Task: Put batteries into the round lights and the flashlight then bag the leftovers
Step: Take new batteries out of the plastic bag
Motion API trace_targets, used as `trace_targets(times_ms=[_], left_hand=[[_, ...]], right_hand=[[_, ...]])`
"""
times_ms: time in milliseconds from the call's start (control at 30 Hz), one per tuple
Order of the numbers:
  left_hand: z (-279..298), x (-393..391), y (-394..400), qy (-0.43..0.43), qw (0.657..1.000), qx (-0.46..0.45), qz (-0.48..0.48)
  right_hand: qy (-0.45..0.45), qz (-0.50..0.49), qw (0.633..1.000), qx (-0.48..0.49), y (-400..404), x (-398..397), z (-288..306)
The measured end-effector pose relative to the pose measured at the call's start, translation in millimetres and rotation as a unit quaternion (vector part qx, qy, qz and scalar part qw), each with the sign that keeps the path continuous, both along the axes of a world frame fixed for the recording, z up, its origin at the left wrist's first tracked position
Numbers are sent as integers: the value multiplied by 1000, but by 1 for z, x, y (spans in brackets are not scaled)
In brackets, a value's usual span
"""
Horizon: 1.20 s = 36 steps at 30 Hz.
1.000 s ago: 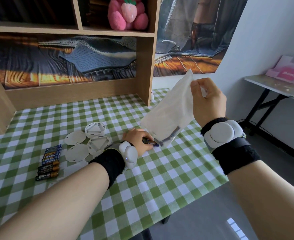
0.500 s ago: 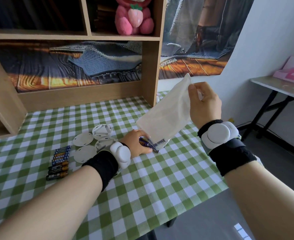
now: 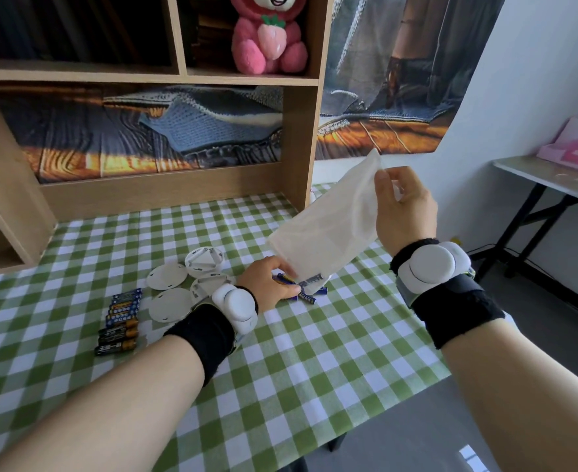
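Note:
My right hand [image 3: 404, 206] pinches the upper corner of a translucent white bag [image 3: 328, 233] and holds it tilted above the table. The bag's low end rests over several blue batteries [image 3: 306, 291] on the checked cloth. My left hand [image 3: 270, 284] is at that low end, its fingers curled on the batteries at the bag's mouth. Two opened round lights [image 3: 204, 260] and their two white covers [image 3: 166, 275] lie left of my left hand. A row of several blue and black batteries [image 3: 120, 321] lies further left. No flashlight shows.
The green checked table [image 3: 315, 362] ends at a front edge on the right, with grey floor beyond. A wooden shelf unit [image 3: 301, 137] stands at the back with a pink plush toy [image 3: 267, 35] on it. A side table [image 3: 549, 178] stands at far right.
The camera has shifted so the scene sits lower and further right. Both hands keep their hold on the bag and batteries; the bag's low end has sunk a little onto the batteries.

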<state>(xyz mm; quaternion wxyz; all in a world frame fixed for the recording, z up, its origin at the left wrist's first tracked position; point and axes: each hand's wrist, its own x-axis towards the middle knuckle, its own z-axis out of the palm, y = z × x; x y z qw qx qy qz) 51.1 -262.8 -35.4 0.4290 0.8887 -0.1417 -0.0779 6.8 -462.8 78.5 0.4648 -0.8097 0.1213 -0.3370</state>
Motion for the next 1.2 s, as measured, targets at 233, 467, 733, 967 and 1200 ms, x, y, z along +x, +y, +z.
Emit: trace_targets(times_ms=[233, 467, 733, 967, 1200], left_hand=[[-4, 4, 0, -19, 998, 45, -43], [-9, 5, -1, -42, 995, 84, -40], [-3, -1, -2, -29, 999, 21, -22], [2, -4, 0, -19, 998, 23, -54], [7, -3, 1, -4, 999, -29, -33]], right_hand=[[8, -20, 999, 30, -6, 4, -4], [21, -24, 998, 63, -11, 10, -15], [17, -31, 996, 78, -19, 11, -18], [11, -32, 998, 60, -20, 10, -17], [-15, -51, 997, 62, -26, 7, -13]])
